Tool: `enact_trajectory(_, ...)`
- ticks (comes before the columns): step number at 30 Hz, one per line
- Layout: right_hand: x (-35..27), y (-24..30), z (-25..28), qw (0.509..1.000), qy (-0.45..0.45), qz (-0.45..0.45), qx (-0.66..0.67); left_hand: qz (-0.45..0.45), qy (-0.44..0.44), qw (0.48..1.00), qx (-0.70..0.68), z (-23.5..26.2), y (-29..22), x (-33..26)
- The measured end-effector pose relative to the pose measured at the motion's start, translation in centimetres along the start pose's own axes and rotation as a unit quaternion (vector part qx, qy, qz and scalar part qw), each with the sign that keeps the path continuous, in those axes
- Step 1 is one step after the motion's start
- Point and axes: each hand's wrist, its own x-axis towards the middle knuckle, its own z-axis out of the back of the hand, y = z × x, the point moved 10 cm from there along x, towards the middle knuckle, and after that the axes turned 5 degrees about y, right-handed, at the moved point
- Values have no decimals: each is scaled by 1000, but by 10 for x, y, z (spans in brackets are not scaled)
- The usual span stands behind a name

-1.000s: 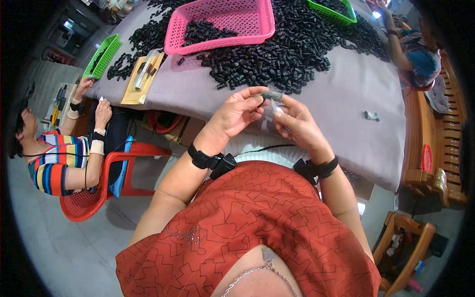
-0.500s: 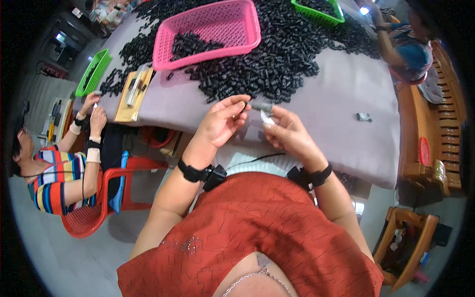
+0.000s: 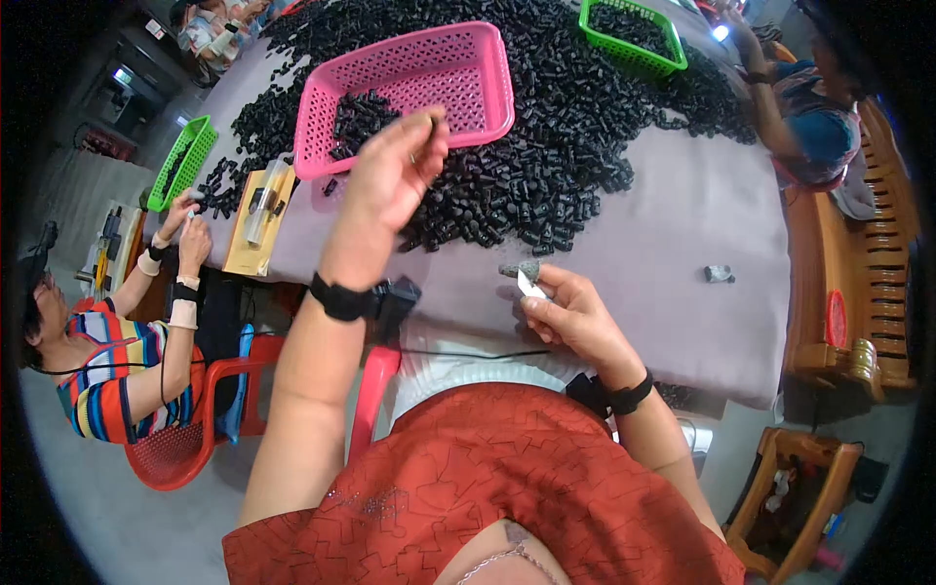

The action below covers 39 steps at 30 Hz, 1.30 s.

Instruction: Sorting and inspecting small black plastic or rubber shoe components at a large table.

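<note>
My left hand (image 3: 395, 175) is raised over the near side of the pink basket (image 3: 497, 88), its thumb and fingertips pinched together. A small black part shows only as a dark sliver between them. Over the table's near edge, my right hand (image 3: 575, 307) closes its thumb and fingers on a small white pointed tool (image 3: 528, 286). A mottled grey piece (image 3: 519, 269) covers or lies along the right index fingertip; I cannot tell which. Many small black cylindrical parts (image 3: 546, 195) are heaped around the basket, and some lie inside it.
Green baskets stand at the far right (image 3: 634, 44) and far left (image 3: 185, 161). A tan board (image 3: 249, 239) with a clear tube lies at the left. A small grey roll (image 3: 720, 274) is at the right. One person works at the left, another at the far right.
My left hand has moved away from my right hand, forward and left to the pink basket. My right hand still holds the white tool, near the table edge. The view has shifted slightly.
</note>
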Motion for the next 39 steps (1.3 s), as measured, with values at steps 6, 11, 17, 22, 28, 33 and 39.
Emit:
enact_trajectory(6,6,0,5,1000,13,17,4,-84,-121,935,323,4,-47,25)
enact_trajectory(11,6,7,0,997,32,62,43,-104,20,931,349,-43,-4,-18)
enact_trajectory(17,5,-2,8,998,1,61,12,10,20,958,286,-42,58,-71)
enact_trajectory(22,5,-1,4,997,-12,68,18,13,-14,940,340,-21,77,-82)
enact_trajectory(28,4,2,1,998,-17,68,6,-66,-17,780,623,-25,65,-77)
enact_trajectory(33,4,4,1,997,-13,68,14,-54,-4,755,654,-35,63,-70)
enact_trajectory(39,5,0,1,999,-4,44,4,-63,3,714,697,-35,62,-68)
